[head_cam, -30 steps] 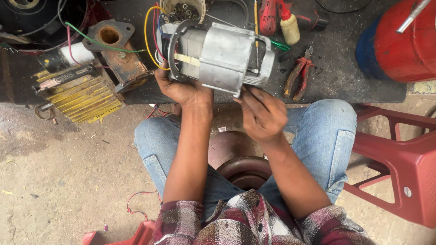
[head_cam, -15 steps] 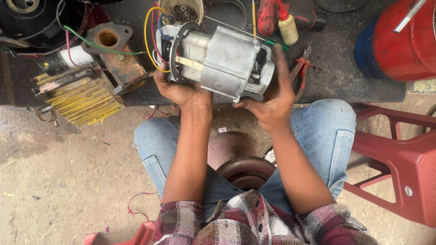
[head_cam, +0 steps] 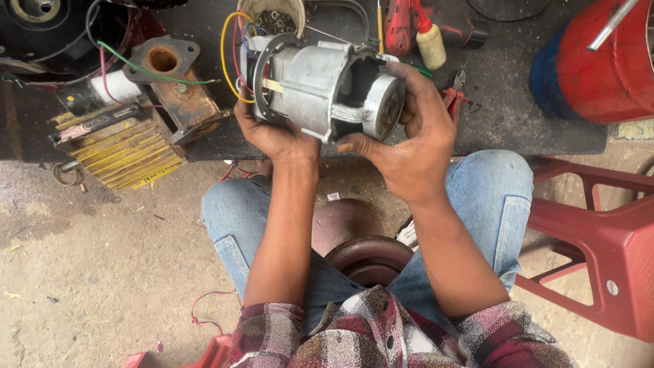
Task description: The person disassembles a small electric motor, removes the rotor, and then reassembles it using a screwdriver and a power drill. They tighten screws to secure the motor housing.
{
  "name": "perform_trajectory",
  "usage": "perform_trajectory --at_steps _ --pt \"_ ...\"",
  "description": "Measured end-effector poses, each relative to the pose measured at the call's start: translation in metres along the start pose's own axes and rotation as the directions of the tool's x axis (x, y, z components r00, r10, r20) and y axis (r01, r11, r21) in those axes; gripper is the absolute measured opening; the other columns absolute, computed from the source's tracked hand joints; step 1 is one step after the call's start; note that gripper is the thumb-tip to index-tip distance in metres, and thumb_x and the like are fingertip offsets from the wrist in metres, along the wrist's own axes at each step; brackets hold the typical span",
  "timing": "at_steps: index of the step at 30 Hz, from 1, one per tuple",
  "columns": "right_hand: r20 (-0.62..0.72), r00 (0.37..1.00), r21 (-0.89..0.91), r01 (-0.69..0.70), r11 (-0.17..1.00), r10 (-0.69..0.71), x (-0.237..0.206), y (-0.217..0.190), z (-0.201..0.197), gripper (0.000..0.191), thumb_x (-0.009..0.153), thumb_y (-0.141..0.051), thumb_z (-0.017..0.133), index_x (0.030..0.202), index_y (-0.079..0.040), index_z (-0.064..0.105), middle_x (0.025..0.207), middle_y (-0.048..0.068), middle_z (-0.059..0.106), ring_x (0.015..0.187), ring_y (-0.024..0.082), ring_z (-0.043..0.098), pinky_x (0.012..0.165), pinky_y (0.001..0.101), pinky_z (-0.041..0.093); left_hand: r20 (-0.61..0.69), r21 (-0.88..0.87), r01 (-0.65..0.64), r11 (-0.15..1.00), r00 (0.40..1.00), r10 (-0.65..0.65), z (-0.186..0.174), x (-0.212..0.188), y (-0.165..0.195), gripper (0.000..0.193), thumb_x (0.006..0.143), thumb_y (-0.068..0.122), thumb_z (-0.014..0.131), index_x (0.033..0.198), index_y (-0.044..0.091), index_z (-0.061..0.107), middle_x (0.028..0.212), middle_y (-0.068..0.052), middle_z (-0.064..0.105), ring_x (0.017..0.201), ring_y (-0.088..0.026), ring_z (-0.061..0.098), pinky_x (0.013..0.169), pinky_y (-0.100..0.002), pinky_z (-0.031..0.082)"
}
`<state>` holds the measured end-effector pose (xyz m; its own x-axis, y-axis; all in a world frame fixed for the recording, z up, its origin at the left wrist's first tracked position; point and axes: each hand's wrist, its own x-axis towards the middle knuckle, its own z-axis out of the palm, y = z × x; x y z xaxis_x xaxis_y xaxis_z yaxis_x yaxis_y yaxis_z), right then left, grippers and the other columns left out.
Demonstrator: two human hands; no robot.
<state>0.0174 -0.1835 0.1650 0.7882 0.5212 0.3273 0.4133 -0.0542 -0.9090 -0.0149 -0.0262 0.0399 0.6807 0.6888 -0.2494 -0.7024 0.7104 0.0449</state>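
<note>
Both hands are gripping the grey electric motor (head_cam: 320,92) above the far black mat (head_cam: 518,116), left hand (head_cam: 269,133) underneath, right hand (head_cam: 412,133) cupping its end; it seems heavy and rigid.

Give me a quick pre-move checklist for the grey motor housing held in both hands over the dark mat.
1. Left hand grips the wired end of the motor housing: ok.
2. Right hand cups the round end cap: ok.
3. Loose coloured wires clear of both hands: cannot tell; they loop close to the left fingers.
4. Bare dark mat to set it down: ok.
5. Pliers within reach: ok.
6. End cap seated flush: cannot tell.
</note>
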Motion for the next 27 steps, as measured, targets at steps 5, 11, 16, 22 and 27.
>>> perform_trajectory --at_steps 5,11,16,22,27 --pt "0.039 0.994 -0.241 0.104 0.965 -0.098 0.007 -0.007 -0.007 0.09 0.076 -0.032 0.1 0.146 0.0 0.053 0.135 0.014 0.064 0.124 0.021 0.071 0.099 0.0316 0.062 -0.087 -0.021 0.075 0.997 0.993 -0.076 0.003 0.001 -0.006 0.056 0.096 0.048 0.058 0.132 0.005 0.06 0.131 -0.012 0.064 0.126 -0.029 0.059 0.112 -0.048 0.047" --pt "0.15 0.946 -0.44 0.323 0.838 -0.286 0.018 -0.019 -0.011 0.093 0.068 -0.036 0.102 0.142 -0.003 0.057 0.132 0.013 0.064 0.125 0.026 0.066 0.105 0.0369 0.059 -0.091 0.012 0.085 0.996 0.992 -0.084 0.004 0.003 -0.009 0.059 0.098 0.053 0.055 0.134 0.007 0.059 0.134 -0.011 0.062 0.126 -0.03 0.058 0.111 -0.046 0.047" --pt "0.023 0.997 -0.321 0.081 0.944 -0.078 0.015 -0.021 -0.002 0.092 0.074 -0.04 0.099 0.143 0.001 0.052 0.133 0.013 0.066 0.12 0.02 0.07 0.101 0.0338 0.064 -0.163 0.063 0.056 0.996 0.986 -0.046 0.003 0.003 -0.009 0.059 0.096 0.053 0.054 0.133 0.008 0.06 0.133 -0.011 0.063 0.125 -0.029 0.059 0.11 -0.046 0.048" --pt "-0.044 0.948 0.357 -0.28 0.891 0.316 0.005 -0.021 0.001 0.072 0.084 -0.004 0.088 0.14 0.006 0.045 0.13 0.015 0.061 0.122 0.021 0.066 0.11 0.0367 0.059 -0.055 -0.012 0.012 1.0 0.998 -0.013 0.001 -0.001 -0.01 0.055 0.099 0.051 0.055 0.132 0.006 0.061 0.13 -0.011 0.064 0.123 -0.028 0.06 0.111 -0.047 0.048" --pt "-0.118 0.876 0.6 -0.313 0.736 0.468 0.002 -0.013 0.004 0.061 0.084 0.005 0.079 0.136 0.007 0.046 0.123 0.016 0.061 0.111 0.022 0.066 0.101 0.0368 0.058 0.032 -0.037 -0.059 0.998 0.998 0.061 0.001 0.0 -0.007 0.045 0.106 0.041 0.06 0.135 0.006 0.061 0.133 -0.009 0.065 0.128 -0.026 0.059 0.118 -0.046 0.045"
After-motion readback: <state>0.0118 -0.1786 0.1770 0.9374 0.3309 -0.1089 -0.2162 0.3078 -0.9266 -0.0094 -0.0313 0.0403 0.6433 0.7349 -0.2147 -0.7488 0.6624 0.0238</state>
